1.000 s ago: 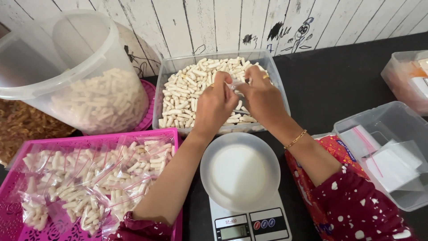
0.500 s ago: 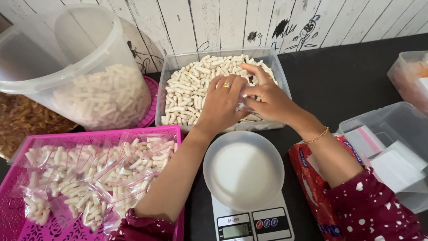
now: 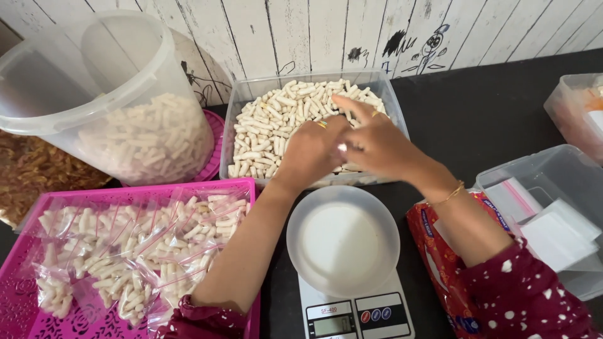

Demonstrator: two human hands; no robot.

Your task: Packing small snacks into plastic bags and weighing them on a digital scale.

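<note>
Both hands (image 3: 342,147) dipped lower into the snack tub (image 3: 242,100).

Both bare forearms reached forward from dark red, white-speckled sleeves. The left hand (image 3: 308,150) lay palm down with its fingers (image 3: 326,129) curled, a ring on one. The right hand (image 3: 377,141) pressed against it, index finger stretched forward, a thin gold bracelet on the wrist.

My left hand (image 3: 312,152) and right hand (image 3: 370,141) together over the snack tub (image 3: 242,100) at the wall, scale bowl (image 3: 342,240) just before them, big bucket (image 3: 94,100) far left, tray of filled bags (image 3: 19,276) before it, bag box (image 3: 553,169) right.
</note>
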